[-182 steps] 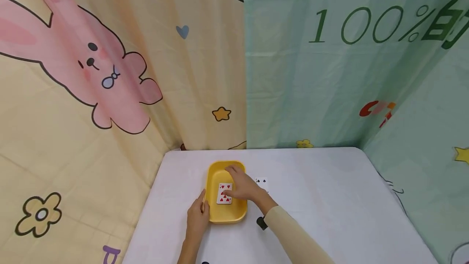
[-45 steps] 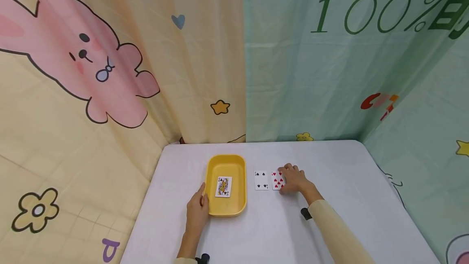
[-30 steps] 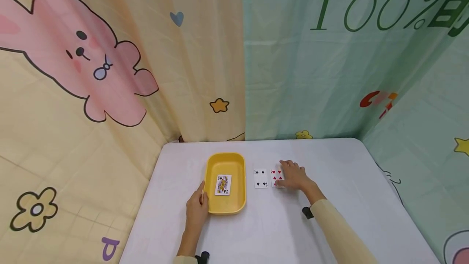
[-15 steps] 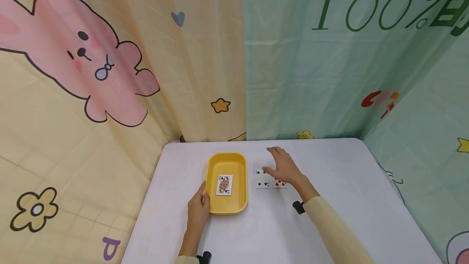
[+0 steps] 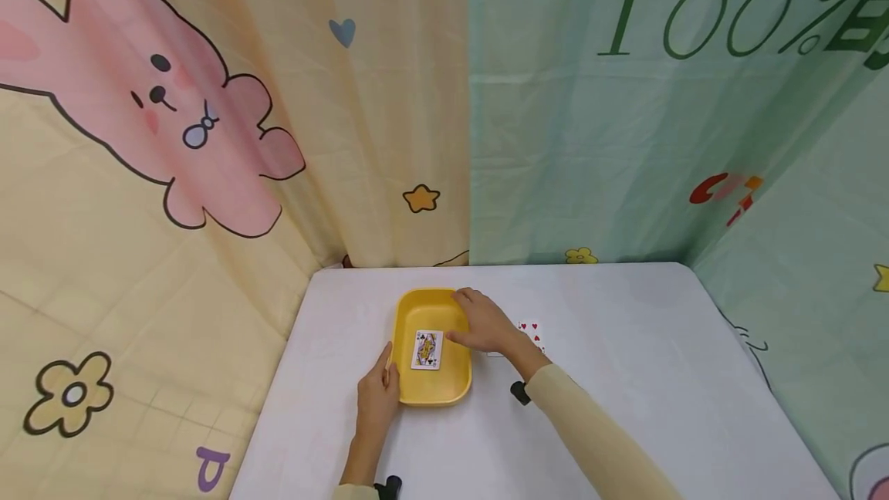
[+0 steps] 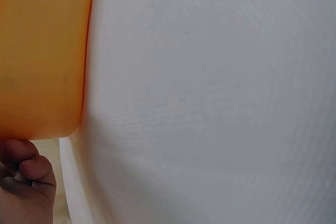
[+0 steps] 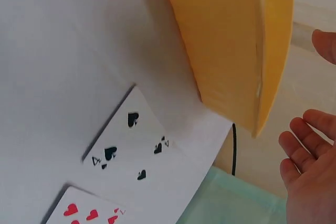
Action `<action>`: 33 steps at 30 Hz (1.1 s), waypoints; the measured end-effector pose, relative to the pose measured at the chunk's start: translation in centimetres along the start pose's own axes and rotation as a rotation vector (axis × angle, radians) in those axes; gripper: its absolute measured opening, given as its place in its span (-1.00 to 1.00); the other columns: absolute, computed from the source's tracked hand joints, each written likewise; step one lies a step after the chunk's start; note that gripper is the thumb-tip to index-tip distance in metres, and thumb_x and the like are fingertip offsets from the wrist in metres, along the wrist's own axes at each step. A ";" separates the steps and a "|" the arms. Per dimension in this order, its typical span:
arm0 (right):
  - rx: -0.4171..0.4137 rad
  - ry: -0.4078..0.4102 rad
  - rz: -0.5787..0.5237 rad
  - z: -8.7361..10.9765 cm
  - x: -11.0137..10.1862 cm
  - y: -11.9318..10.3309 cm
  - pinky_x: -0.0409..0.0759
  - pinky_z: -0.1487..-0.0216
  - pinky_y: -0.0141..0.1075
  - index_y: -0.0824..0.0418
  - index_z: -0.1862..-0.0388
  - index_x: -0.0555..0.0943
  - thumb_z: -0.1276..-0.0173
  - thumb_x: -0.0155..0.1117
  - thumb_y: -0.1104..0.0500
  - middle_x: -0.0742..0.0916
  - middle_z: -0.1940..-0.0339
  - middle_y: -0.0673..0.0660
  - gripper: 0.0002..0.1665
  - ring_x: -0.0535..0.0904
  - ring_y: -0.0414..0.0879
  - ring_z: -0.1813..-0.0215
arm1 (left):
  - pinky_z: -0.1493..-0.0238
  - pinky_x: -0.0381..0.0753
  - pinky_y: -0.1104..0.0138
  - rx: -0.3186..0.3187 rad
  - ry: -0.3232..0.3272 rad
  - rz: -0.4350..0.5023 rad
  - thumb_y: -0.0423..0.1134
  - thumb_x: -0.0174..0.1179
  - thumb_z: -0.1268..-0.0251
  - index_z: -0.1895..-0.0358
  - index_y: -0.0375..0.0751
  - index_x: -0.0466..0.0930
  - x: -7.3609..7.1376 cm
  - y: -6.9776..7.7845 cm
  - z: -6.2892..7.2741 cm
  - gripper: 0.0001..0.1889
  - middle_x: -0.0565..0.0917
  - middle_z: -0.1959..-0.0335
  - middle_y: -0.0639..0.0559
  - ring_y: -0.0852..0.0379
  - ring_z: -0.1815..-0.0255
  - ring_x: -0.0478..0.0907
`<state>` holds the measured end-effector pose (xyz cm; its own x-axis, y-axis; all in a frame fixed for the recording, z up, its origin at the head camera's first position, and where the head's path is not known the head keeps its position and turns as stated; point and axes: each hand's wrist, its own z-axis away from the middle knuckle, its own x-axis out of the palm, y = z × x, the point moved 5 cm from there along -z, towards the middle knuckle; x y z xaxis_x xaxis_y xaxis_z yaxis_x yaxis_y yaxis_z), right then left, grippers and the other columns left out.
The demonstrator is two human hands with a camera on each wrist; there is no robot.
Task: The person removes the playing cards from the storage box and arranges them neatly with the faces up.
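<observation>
A yellow tray [image 5: 434,393] stands on the white table, and a face card of clubs [image 5: 427,350] lies face up inside it. My left hand [image 5: 377,401] holds the tray's left edge; in the left wrist view its curled fingers [image 6: 37,169] are against the tray's side. Reaching over the tray's right rim, my right hand [image 5: 486,324] has its thumb and fingers spread, holding nothing, just right of the clubs card. To the right of the tray, a four of spades [image 7: 134,140] lies face up, mostly hidden by my right hand and wrist in the head view. Beside it lies a hearts card [image 5: 531,330], partly covered.
The white table [image 5: 625,376] runs back to a beige curtain [image 5: 389,137] with cartoon prints and a green curtain [image 5: 556,137] on the right. Both forearms have long beige sleeves [image 5: 590,438], with a black device [image 5: 520,392] at the right wrist.
The hearts card has gone from the tray to the table, right of the spades card; a clubs card now shows in the tray. My right hand released it and moved left over the tray.
</observation>
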<state>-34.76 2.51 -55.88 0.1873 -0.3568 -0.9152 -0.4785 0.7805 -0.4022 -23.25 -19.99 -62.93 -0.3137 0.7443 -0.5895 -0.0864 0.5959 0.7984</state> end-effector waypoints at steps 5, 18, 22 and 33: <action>-0.031 -0.074 0.009 -0.6 2.0 -1.2 0.34 -0.55 -0.02 0.21 -0.57 0.33 -0.24 0.43 -0.30 0.43 -0.55 0.21 0.07 0.40 0.13 -0.51 | 0.60 0.26 0.43 0.003 -0.005 0.013 -0.31 0.14 -0.53 -0.48 -0.08 0.47 0.2 -0.2 -0.1 -0.50 0.30 0.65 0.16 0.27 0.64 0.23; -0.078 -0.168 0.160 -1.7 5.5 -3.1 0.32 -0.56 -0.11 0.20 -0.54 0.38 -0.11 0.46 -0.45 0.51 -0.49 0.13 0.18 0.42 0.03 -0.49 | 0.60 0.24 0.43 0.010 -0.006 0.014 -0.32 0.15 -0.52 -0.47 -0.09 0.48 0.1 -0.1 -0.1 -0.50 0.30 0.66 0.17 0.28 0.65 0.21; -0.083 -0.189 0.276 -2.1 6.8 -3.4 0.28 -0.58 -0.11 0.14 -0.53 0.39 -0.06 0.37 -0.58 0.53 -0.45 0.09 0.23 0.44 0.00 -0.46 | 0.60 0.23 0.43 0.027 0.004 0.014 -0.32 0.16 -0.51 -0.46 -0.11 0.49 0.0 0.0 0.0 -0.51 0.30 0.66 0.17 0.29 0.65 0.21; -0.024 -0.249 0.394 -2.3 7.9 -3.5 0.29 -0.54 0.03 0.04 -0.53 0.38 0.05 0.35 -0.65 0.51 -0.46 0.05 0.28 0.43 0.03 -0.44 | 0.58 0.23 0.42 0.021 0.008 0.011 -0.30 0.16 -0.52 -0.46 -0.08 0.49 -0.1 0.3 0.2 -0.51 0.29 0.65 0.17 0.28 0.63 0.20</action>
<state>-33.57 -4.19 -61.67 0.1858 0.1007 -0.9774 -0.5737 0.8187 -0.0247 -23.08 -19.89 -62.67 -0.3224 0.7486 -0.5794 -0.0626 0.5939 0.8021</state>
